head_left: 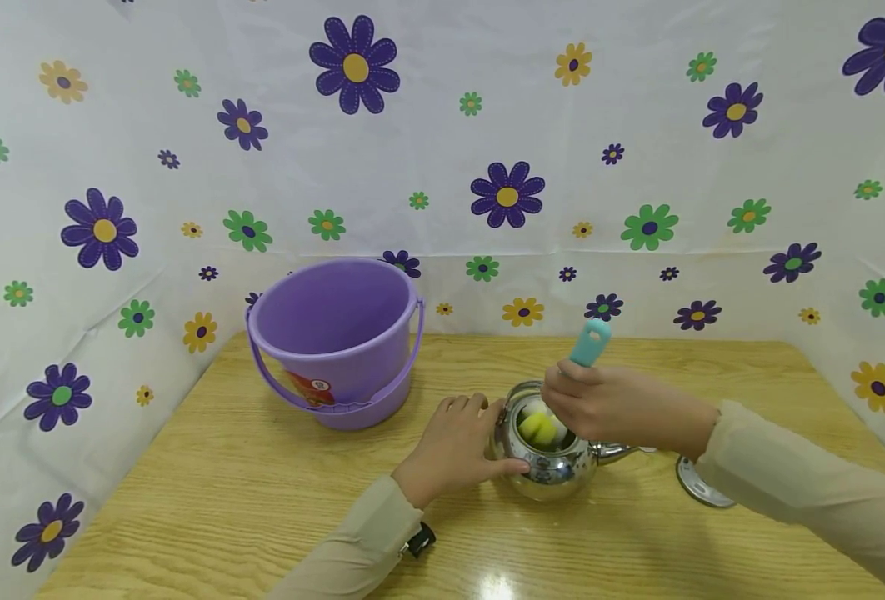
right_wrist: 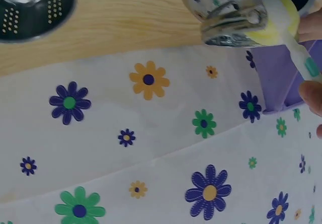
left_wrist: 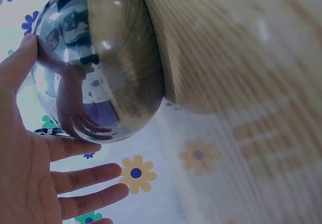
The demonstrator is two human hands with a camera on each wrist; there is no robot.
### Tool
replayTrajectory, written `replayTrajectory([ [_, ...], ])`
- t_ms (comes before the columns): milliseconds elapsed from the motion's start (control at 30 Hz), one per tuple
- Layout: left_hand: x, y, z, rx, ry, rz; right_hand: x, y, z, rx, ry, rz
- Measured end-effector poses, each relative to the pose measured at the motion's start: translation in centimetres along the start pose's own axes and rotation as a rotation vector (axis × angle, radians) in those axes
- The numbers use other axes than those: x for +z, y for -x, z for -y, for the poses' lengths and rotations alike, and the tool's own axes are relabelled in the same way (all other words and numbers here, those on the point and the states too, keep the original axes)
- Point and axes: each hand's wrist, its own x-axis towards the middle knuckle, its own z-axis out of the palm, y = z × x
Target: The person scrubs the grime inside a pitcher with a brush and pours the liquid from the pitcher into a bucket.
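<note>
A shiny metal teapot point(head_left: 551, 479) stands on the wooden table, lidless, its spout pointing right. My left hand point(head_left: 457, 446) steadies its left side; in the left wrist view the thumb and index finger touch the round metal wall while the other fingers point(left_wrist: 93, 204) stretch out straight beside it. With my right hand point(head_left: 615, 407) I grip a sponge brush by its teal handle point(head_left: 591, 342). Its yellow and white sponge head point(head_left: 538, 429) is down in the teapot's mouth, and the right wrist view shows the white stem point(right_wrist: 287, 25) entering there. The teapot's inside is mostly hidden.
A purple bucket point(head_left: 345, 333) with its handle lowered stands at the back left. Right of the teapot lies a round metal piece point(head_left: 701, 485), partly under the right sleeve. The right wrist view shows a perforated metal strainer point(right_wrist: 55, 25). Flowered cloth point(head_left: 412, 125) encloses the table's back and sides.
</note>
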Motion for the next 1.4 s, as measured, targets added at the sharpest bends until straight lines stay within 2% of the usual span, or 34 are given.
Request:
replayTrajectory([
  [133, -0.1, 0.0, 0.0, -0.004, -0.006, 0.02, -0.4, -0.9, -0.7, -0.04, -0.033, 0.03],
  [300, -0.1, 0.0, 0.0, -0.004, -0.019, 0.024, -0.3, -1.4, -1.4, -0.006, -0.184, 0.1],
  [467, 0.0, 0.0, 0.0, 0.001, -0.029, 0.007, 0.3, -1.1, -1.7, 0.086, -0.349, 0.165],
  [633, 0.1, 0.0, 0.0, 0.003, -0.02, 0.002, 0.8, -0.3, -1.3, 0.19, -0.43, 0.139],
  [833, 0.1, 0.0, -0.1, -0.003, -0.004, 0.021, 0.4, 1.0, 0.0, 0.307, -0.501, 0.133],
  [933, 0.1, 0.0, -0.1, -0.007, 0.006, 0.037, 0.5, 1.7, 1.1, 0.366, -0.474, 0.08],
  [1100, 0.1, 0.0, -0.1, -0.011, 0.031, 0.05, 1.0, 2.6, 3.0, 0.435, -0.409, -0.119],
  [1233, 0.1, 0.1, -0.1, -0.01, 0.035, 0.043, 1.1, 2.5, 3.6, 0.404, -0.3, -0.243],
  [1300, 0.1, 0.0, -0.1, -0.009, 0.029, 0.038, 1.1, 2.4, 3.5, 0.373, -0.231, -0.258],
  [1400, 0.0, 0.0, -0.1, -0.01, 0.022, 0.037, 1.1, 2.4, 3.2, 0.321, -0.151, -0.232],
])
